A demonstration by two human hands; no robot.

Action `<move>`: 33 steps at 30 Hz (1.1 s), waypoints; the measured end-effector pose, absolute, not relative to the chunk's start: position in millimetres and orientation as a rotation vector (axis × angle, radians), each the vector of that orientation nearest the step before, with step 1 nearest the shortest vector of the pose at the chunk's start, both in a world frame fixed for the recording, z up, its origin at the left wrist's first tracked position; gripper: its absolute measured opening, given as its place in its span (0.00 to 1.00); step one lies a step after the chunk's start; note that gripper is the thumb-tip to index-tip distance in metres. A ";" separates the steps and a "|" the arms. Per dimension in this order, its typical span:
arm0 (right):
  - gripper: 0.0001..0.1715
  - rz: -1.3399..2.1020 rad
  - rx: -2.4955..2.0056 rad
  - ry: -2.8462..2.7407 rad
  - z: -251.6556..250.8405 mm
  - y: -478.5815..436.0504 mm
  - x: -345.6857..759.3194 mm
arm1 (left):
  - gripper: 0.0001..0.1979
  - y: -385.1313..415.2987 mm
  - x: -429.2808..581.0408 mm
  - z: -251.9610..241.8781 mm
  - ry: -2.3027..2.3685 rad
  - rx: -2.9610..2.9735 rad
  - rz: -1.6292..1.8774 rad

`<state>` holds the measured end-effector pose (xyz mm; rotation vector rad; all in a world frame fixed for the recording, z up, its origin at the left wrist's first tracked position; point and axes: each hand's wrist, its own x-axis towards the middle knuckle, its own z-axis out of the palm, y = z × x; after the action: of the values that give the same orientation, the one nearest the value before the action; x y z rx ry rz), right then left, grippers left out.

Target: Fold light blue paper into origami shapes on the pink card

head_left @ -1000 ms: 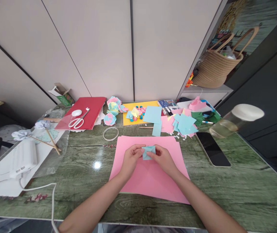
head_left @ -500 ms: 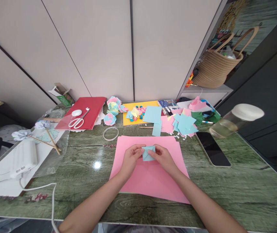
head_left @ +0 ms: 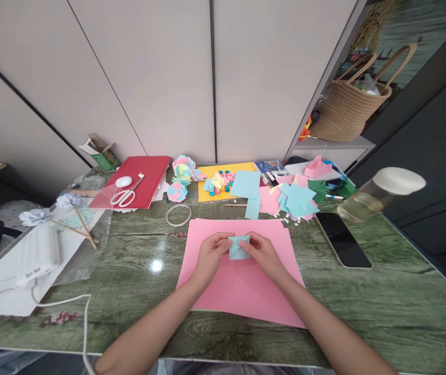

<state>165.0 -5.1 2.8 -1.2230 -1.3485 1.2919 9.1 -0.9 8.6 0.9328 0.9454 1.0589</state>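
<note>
A small light-blue folded paper (head_left: pixel 238 248) is pinched between both my hands above a large pink sheet (head_left: pixel 242 291) on the green marble table (head_left: pixel 363 307). My left hand (head_left: pixel 212 254) grips its left edge with curled fingers. My right hand (head_left: pixel 262 253) holds the right edge, thumb and fingers pressed on the paper. Both forearms reach in from the bottom of the view.
Behind the pink sheet lie a white tape ring (head_left: pixel 178 214), paper flowers (head_left: pixel 182 177), a yellow sheet with beads (head_left: pixel 223 182), blue and pink paper squares (head_left: pixel 293 200), and scissors (head_left: pixel 126 195) on a red folder. A phone (head_left: pixel 342 239) and jar (head_left: pixel 379 195) stand right; a white charger and cable (head_left: pixel 37 255) left.
The blue paper has been pressed slightly flatter and squarer between the fingers. Both hands stay in the same place.
</note>
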 end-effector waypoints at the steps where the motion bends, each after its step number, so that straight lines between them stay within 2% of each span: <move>1: 0.17 1.280 -1.229 -1.350 2.1 -4.8 165.2 | 0.13 -0.9 9.1 8.5 0.947 0.936 1.060; 13: 0.15 1.223 -1.245 -1.374 2.4 -3.0 166.8 | 0.12 -0.2 9.0 7.7 0.957 0.949 1.065; 33: 0.16 1.203 -1.262 -1.337 5.8 -4.5 167.6 | 0.13 0.0 9.1 8.5 0.943 0.928 1.057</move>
<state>167.6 -4.5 5.8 -1.2620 -1.3374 1.2027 9.1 0.0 8.5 0.9282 0.9433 1.0568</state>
